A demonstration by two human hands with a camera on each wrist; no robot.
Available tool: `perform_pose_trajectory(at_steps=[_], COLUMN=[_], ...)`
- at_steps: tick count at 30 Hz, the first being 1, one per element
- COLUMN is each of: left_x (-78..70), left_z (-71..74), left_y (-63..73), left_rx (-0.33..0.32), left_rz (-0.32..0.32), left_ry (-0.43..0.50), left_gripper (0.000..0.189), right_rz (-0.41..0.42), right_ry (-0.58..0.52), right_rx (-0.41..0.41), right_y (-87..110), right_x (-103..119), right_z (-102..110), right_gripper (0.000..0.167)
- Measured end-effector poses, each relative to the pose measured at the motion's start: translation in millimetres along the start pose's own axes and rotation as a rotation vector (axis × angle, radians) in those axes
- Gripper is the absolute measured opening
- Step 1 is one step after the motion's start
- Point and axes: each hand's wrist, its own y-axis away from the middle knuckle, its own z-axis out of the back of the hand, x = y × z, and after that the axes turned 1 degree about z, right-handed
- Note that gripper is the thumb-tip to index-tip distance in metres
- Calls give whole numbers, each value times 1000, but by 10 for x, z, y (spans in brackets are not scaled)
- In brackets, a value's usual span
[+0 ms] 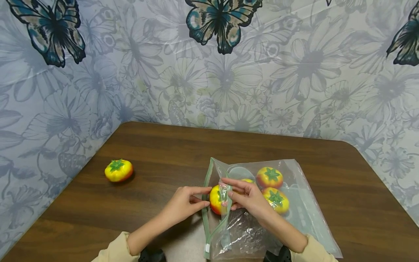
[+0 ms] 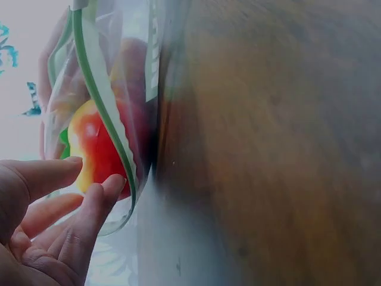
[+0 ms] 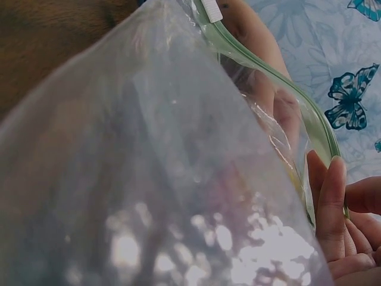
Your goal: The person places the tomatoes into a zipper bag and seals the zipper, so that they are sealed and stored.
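Note:
A clear plastic zip bag (image 1: 307, 214) with a green zip edge lies on the table, its mouth facing left. A yellow-and-red tomato (image 1: 214, 200) with a green star-shaped top sits just inside that mouth. Fingertips of my left hand (image 1: 183, 203) touch the tomato's left side, thumb and fingers fairly straight in the left wrist view (image 2: 65, 220). With thumb and fingers, my right hand (image 1: 250, 198) pinches the bag's upper edge over this tomato. Deeper in the bag lie an upper tomato (image 1: 270, 177) and a lower tomato (image 1: 277, 200); another is partly hidden behind the right hand.
One more tomato (image 1: 119, 170) stands alone at the left of the brown wooden table (image 1: 170, 145). A pale round shape (image 1: 239, 172) shows through the bag. A white slider (image 1: 207, 248) sits at the near end of the zip edge. A patterned cloth (image 1: 147, 72) hangs behind.

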Motion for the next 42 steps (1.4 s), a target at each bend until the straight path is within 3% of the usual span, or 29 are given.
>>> perform_pose_trajectory(at_steps=[6,16,42], left_x=[-14,-7,-43], left_z=[-61,-178,-388], left_y=[-45,-169,-382], left_rx=[8,17,26], left_rz=[31,4,-24], left_ry=[20,29,81], left_gripper=[44,43,24], right_rz=[4,7,21], right_ry=[-8,-20,20], right_rx=[-6,6,-7], right_y=[10,14,25], right_x=[-3,7,31], right_z=[-2,17,9], right_gripper=[44,45,45])
